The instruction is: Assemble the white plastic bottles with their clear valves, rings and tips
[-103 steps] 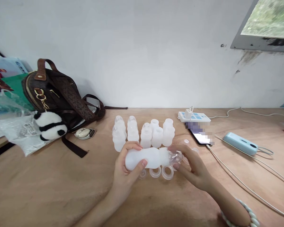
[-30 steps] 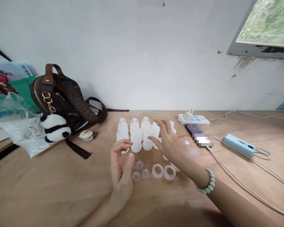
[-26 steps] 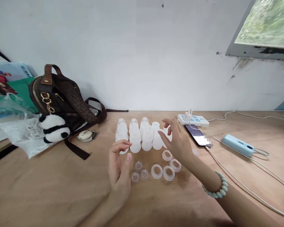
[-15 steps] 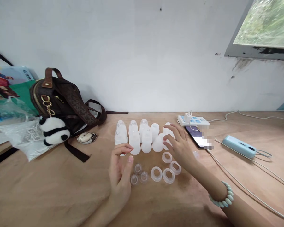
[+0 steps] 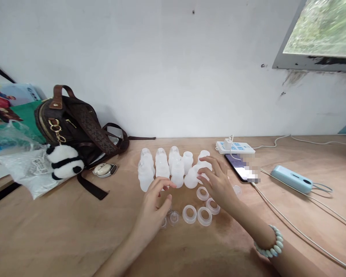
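Frosted white baby bottles (image 5: 177, 175) stand in rows on the wooden table, several with clear domed caps (image 5: 174, 152). My left hand (image 5: 158, 196) hovers in front of them, thumb and fingers apart, with nothing in it. Below it lie clear silicone nipples (image 5: 174, 218), partly hidden by the hand. My right hand (image 5: 217, 182) is at the right end of the rows, fingers bent but spread beside a tilted bottle (image 5: 191, 178); whether the fingertips touch it I cannot tell. Several translucent collar rings (image 5: 189, 214) lie just in front of the bottles.
To the left are a dark backpack (image 5: 75, 127) with a panda plush (image 5: 65, 162), a plastic bag (image 5: 31, 173) and a computer mouse (image 5: 102, 169). On the right lie a power strip (image 5: 242, 148), a phone (image 5: 233, 163), a blue power bank (image 5: 291, 179) and white cables (image 5: 279, 215).
My left hand has moved right and slightly up, toward the bottles, and now covers part of the nipples. My right hand has hardly moved. The view has shifted slightly.
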`<state>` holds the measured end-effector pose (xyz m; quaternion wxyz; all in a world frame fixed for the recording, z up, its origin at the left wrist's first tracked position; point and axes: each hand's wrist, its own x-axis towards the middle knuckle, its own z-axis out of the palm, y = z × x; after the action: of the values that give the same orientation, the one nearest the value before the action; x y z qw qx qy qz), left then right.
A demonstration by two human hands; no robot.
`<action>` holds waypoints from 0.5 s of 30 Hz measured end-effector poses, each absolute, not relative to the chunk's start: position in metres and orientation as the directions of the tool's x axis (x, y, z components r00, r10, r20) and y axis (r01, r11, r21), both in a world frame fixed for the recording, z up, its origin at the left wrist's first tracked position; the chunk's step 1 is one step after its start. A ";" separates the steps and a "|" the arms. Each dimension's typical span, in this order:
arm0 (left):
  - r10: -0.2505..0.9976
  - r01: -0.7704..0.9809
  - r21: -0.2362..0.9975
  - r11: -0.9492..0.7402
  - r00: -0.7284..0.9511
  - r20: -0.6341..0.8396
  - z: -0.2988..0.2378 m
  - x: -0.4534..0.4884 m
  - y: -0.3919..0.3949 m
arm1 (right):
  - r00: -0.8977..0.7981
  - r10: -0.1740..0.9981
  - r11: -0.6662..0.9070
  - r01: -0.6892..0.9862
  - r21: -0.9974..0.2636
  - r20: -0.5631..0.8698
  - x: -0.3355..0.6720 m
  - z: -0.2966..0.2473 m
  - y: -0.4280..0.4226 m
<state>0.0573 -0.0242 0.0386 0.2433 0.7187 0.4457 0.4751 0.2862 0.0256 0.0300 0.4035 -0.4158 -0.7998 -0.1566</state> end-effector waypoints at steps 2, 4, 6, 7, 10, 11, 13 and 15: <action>0.902 0.475 0.767 -0.432 0.213 0.376 0.039 0.054 -0.020 | -0.352 0.529 0.582 0.813 -0.027 0.772 0.282 0.027 0.027; 0.918 0.535 0.747 -0.395 0.263 0.297 0.039 0.051 -0.017 | -0.372 0.521 0.565 0.825 0.016 0.768 0.281 0.025 0.028; 0.927 0.597 0.714 -0.366 0.304 0.222 0.039 0.047 -0.016 | -0.383 0.519 0.554 0.832 0.041 0.764 0.282 0.026 0.029; 0.929 0.627 0.694 -0.353 0.321 0.183 0.038 0.046 -0.016 | -0.384 0.519 0.549 0.834 0.047 0.764 0.284 0.028 0.029; 0.932 0.694 0.645 -0.319 0.352 0.082 0.037 0.043 -0.017 | -0.372 0.551 0.518 0.854 0.044 0.747 0.292 0.035 0.027; 0.934 0.708 0.635 -0.309 0.352 0.061 0.037 0.043 -0.017 | -0.381 0.578 0.506 0.861 0.048 0.722 0.295 0.038 0.026; 0.939 0.725 0.623 -0.293 0.340 0.046 0.035 0.043 -0.016 | -0.416 0.636 0.493 0.867 0.071 0.650 0.299 0.043 0.022; 0.946 0.734 0.619 -0.280 0.321 0.046 0.034 0.044 -0.014 | -0.460 0.680 0.497 0.862 0.102 0.571 0.299 0.045 0.019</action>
<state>0.0442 -0.0145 0.0344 0.2540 0.7722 0.5438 0.2086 0.2989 0.0187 0.0452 0.2359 -0.4631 -0.8324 -0.1922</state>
